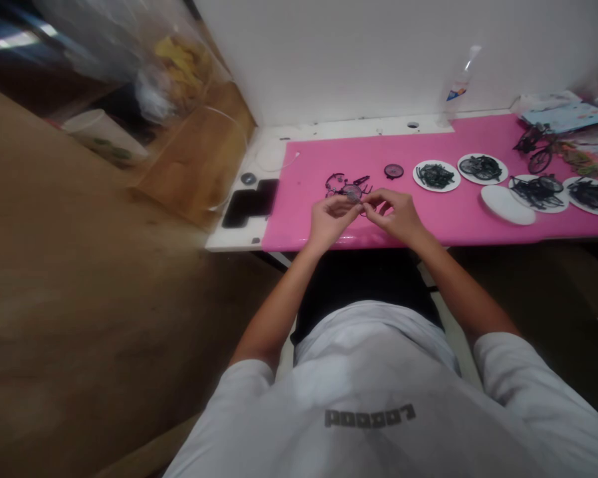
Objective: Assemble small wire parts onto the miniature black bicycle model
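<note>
Both hands meet over the front of the pink mat [323, 159]. My left hand [331, 216] is closed in a pinch on a small dark model-bicycle part, its shape mostly hidden by the fingers. Against it, my right hand [393, 211] pinches at the same part, fingertips nearly touching the left ones. Just beyond the fingers shows a small spoked wheel [351, 190]; whether it is held or lies on the mat I cannot tell. Loose black parts [335, 179] lie around it. Another small black wheel [393, 171] rests flat behind my right hand.
White plates of black parts [414, 175] stand on the right, beside an overlapping white lid or dish [508, 204]. A model bicycle [538, 146] stands behind them, near plastic packets. A clear bottle [458, 86] is at the wall. A black phone-like object [249, 204] lies left.
</note>
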The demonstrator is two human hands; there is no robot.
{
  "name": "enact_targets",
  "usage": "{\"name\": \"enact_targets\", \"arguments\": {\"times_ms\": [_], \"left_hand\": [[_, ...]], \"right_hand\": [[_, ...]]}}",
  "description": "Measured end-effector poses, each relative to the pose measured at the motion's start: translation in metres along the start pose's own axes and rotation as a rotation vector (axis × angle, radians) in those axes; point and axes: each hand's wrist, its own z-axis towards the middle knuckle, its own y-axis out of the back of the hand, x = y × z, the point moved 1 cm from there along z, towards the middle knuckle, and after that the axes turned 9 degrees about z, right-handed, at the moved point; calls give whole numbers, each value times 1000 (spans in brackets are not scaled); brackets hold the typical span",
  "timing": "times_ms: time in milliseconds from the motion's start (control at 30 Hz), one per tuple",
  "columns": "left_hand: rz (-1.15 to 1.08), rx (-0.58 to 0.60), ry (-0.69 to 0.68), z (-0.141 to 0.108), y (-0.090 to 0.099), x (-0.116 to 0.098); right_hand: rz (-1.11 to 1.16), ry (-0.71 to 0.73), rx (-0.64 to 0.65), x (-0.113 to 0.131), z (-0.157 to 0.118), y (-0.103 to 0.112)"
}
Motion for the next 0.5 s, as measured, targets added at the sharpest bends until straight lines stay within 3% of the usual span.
{"name": "enact_targets", "arguments": {"times_ms": [500], "left_hand": [[-20, 10, 50, 3, 7, -7]], "right_hand": [[256, -115, -49, -16, 3, -9]]}}
